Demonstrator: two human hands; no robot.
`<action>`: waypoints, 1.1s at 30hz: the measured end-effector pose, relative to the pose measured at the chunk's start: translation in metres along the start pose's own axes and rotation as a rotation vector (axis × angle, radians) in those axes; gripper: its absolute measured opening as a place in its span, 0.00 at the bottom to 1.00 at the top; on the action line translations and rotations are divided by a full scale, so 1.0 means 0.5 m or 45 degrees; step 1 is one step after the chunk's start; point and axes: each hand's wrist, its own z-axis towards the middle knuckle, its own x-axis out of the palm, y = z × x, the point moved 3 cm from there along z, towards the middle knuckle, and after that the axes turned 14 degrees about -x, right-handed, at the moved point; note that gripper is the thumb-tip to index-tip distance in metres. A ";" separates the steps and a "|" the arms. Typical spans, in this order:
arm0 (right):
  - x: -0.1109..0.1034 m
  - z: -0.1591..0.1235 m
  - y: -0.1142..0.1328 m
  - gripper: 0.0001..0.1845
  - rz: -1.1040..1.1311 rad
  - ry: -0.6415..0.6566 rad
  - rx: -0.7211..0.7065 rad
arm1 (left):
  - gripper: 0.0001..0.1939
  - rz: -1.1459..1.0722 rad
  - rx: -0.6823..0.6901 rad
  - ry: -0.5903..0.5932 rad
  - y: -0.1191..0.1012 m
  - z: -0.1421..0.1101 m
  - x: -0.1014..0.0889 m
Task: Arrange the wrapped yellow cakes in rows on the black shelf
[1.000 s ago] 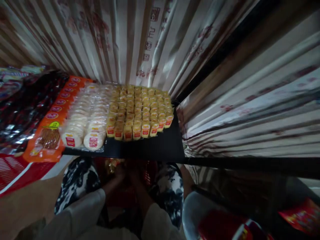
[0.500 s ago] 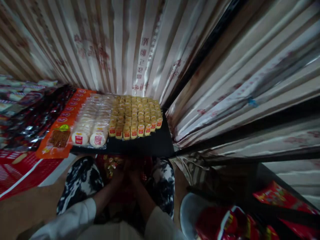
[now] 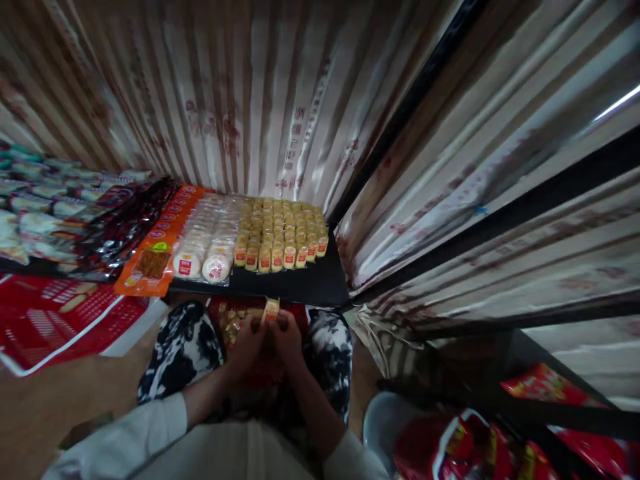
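Between my knees, both hands pinch one small yellow wrapped snack cake (image 3: pixel 271 311) with a pale label. My left hand (image 3: pixel 249 340) grips its left side, and my right hand (image 3: pixel 289 337) its right side. Below them a red basket (image 3: pixel 300 319) holds several more of the yellow packets (image 3: pixel 231 327); its lower part is in shadow. Just beyond, similar yellow snack packets (image 3: pixel 278 233) stand in tight rows on the black shelf (image 3: pixel 310 283).
Left along the shelf lie round white wrapped crackers (image 3: pixel 203 250), an orange snack bag (image 3: pixel 153 267), dark glossy packs (image 3: pixel 120 233) and white packets (image 3: pixel 45 207). A red basket (image 3: pixel 55 313) stands at left. Lower right are a pale tub (image 3: pixel 380 427) and red bags (image 3: pixel 465 447). Striped sheeting (image 3: pixel 270 100) hangs behind.
My hands have come up out of the dark basket toward the shelf edge, now with a yellow snack cake between them. The view has shifted slightly to the left.
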 end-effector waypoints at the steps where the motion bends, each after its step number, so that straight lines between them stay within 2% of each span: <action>1: -0.002 0.003 0.012 0.15 0.025 0.009 -0.023 | 0.06 0.012 0.008 -0.006 -0.010 -0.003 0.000; 5: -0.007 0.027 0.040 0.15 0.049 0.033 -0.108 | 0.09 0.070 0.057 -0.037 -0.043 -0.005 -0.001; 9: 0.012 0.065 0.049 0.15 -0.013 0.051 -0.194 | 0.14 0.152 0.108 -0.235 -0.064 0.000 -0.017; 14: 0.078 0.103 0.066 0.17 -0.055 0.093 -0.302 | 0.18 0.125 0.305 -0.427 -0.089 0.008 -0.049; 17: 0.125 0.122 0.072 0.18 -0.087 0.123 -0.351 | 0.20 0.078 0.320 -0.498 -0.093 0.025 -0.070; 21: 0.175 0.144 0.068 0.15 -0.141 0.107 -0.399 | 0.19 0.024 0.304 -0.434 -0.092 0.059 -0.093; 25: 0.208 0.160 0.060 0.12 -0.211 0.066 -0.422 | 0.18 -0.016 0.331 -0.336 -0.098 0.086 -0.109; 33: 0.231 0.172 0.055 0.11 -0.268 0.073 -0.404 | 0.20 -0.032 0.381 -0.206 -0.088 0.117 -0.120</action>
